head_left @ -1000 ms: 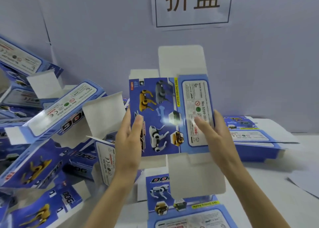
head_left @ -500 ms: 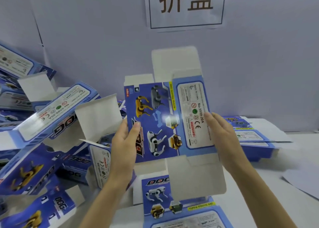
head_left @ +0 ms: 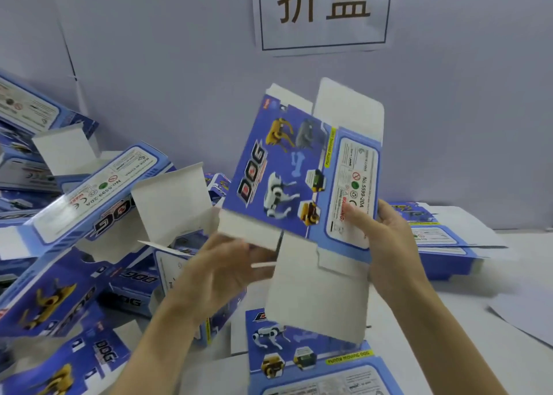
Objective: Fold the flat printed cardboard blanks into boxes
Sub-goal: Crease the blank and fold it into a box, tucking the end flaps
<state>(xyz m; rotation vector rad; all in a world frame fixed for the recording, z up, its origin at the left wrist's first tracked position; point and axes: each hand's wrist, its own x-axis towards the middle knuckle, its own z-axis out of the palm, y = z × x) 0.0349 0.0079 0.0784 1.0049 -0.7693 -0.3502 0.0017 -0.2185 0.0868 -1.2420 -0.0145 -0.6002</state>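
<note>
My right hand (head_left: 386,239) grips the half-opened box (head_left: 284,170) by its side panel, tilted in the air over the surface (head_left: 449,320). My left hand (head_left: 221,263), blurred, meets the bottom flap (head_left: 248,233); whether it grips, I cannot tell. Next, I think: fold that flap inward.

Light: bright, cool, even, from overhead; I log only soft shadows beneath the box pile (head_left: 98,191). Glare: white sheen on its glossy panels. Blur: left hand (head_left: 223,264) and lower flap of the held blank (head_left: 287,170) smeared. Edges: I see wide-angle bowing.
</note>
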